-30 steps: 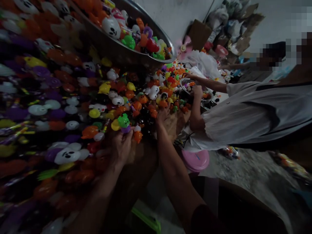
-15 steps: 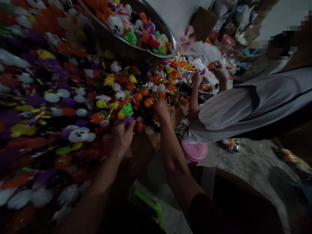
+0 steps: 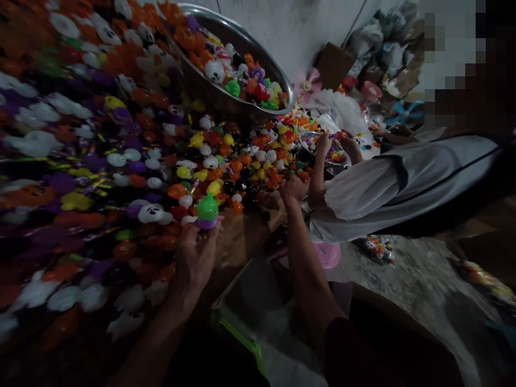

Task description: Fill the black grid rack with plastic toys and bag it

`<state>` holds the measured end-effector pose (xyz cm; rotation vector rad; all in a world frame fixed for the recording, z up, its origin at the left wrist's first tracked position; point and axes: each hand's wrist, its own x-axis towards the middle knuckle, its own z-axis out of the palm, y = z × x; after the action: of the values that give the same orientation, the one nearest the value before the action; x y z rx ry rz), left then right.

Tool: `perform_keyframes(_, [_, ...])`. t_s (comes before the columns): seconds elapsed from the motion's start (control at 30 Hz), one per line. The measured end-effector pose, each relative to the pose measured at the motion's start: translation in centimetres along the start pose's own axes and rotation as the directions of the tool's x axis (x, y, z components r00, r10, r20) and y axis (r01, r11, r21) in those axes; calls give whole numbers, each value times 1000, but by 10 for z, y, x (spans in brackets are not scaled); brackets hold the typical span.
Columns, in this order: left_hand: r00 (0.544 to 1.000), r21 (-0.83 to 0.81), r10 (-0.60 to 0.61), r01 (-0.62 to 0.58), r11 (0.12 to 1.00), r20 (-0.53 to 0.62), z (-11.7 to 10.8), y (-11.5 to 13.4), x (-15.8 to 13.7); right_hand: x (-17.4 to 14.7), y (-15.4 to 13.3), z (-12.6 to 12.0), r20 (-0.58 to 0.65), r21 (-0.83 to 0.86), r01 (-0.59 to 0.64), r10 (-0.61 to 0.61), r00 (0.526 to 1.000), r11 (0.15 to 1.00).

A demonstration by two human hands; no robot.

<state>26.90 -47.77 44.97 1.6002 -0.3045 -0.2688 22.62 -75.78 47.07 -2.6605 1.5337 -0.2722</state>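
My left hand (image 3: pixel 197 242) is closed around the purple lower part of a small plastic toy, whose shiny green head (image 3: pixel 207 207) sticks up above the thumb and fingers. Beneath and beside it spreads a heap of small plastic figures (image 3: pixel 153 183) in orange, white, yellow, purple and black. My right hand (image 3: pixel 294 189) reaches down at the near right edge of the heap, close to some orange figures (image 3: pixel 274 177). Its back faces me, so the fingertips are hidden and I cannot see whether they hold anything.
A large metal basin (image 3: pixel 266 109) full of figures stands on the heap. To the right, a person in a pale shirt (image 3: pixel 374 183) works with both hands over a smaller metal bowl (image 3: pixel 308 134). A pink stool (image 3: pixel 328 255) and a filled clear bag (image 3: pixel 379 248) are on the floor.
My right hand has moved right along the heap's edge. My left hand, still holding the green-headed toy, has shifted slightly nearer to me. The other person's hands have lowered toward the bowl.
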Motion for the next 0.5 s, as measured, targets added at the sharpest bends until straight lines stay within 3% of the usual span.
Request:
perform_keyframes(0.27, [987,46,-153,151,987,50,-7,-4,-41,33,5,55,-4,245,-90,94,996,965])
perform_keyframes(0.4, [961,-3,-249,251,968,117,6,-17,-50,45,11,65,1,334,-112,119,993,936])
perform_keyframes(0.5, [959,-95,-265,275,957,104,14,-22,-52,48,17,65,-19,386,-105,121,992,917])
